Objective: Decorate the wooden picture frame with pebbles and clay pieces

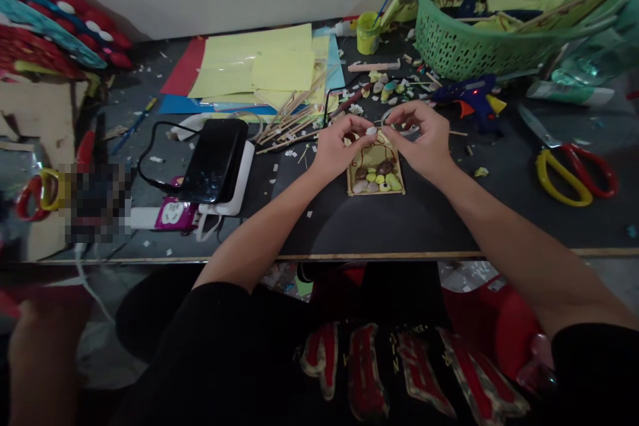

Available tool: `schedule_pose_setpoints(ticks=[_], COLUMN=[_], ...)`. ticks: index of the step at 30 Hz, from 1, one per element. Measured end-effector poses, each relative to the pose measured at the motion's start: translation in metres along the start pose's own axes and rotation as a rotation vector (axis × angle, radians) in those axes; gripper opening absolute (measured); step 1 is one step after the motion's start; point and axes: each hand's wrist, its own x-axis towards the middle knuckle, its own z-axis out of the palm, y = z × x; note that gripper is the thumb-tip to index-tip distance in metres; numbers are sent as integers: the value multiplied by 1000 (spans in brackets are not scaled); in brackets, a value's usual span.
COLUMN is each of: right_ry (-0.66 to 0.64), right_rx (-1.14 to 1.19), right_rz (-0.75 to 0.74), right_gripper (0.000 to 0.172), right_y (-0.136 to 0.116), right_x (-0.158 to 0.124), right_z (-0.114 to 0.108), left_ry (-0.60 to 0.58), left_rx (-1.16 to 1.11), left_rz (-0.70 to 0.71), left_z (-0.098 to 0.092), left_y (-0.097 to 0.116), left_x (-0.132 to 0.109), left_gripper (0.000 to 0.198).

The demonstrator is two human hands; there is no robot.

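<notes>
My left hand (341, 141) pinches a small white piece, perhaps a pebble or a scrap (371, 131), between thumb and fingertips. It is over the upper part of a small yellow card picture framed with thin sticks (368, 153). Brown and yellow pebbles (381, 180) cover the card's lower end, and reddish-brown curled lines run above them. My right hand (423, 140) is at the card's upper right corner, thumb and fingers closed together. What is between them, if anything, is hidden. A pale ring, possibly a tape roll (407, 131), shows behind those fingers.
A blue glue gun (472, 96) and red-yellow scissors (564, 166) lie to the right. Behind stand a green basket (449, 46) and a yellow paint pot (368, 36). Thin sticks (289, 120), coloured paper (259, 60) and a phone (217, 160) lie leftward. Another person's arm (44, 353) is at lower left.
</notes>
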Motion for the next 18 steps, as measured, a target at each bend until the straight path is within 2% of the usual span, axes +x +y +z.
schedule_pose_setpoints(ticks=[6,18], right_ry=[-66,-78], right_rx=[100,25], right_rz=[-19,-46], right_gripper=[27,28], right_y=[2,-1], right_x=[-3,-3], right_z=[6,5], left_ry=[31,26], left_rx=[11,84], left_rz=[52,63], left_z=[0,0], left_y=[-3,-3], left_x=[0,-3], left_gripper=[26,21])
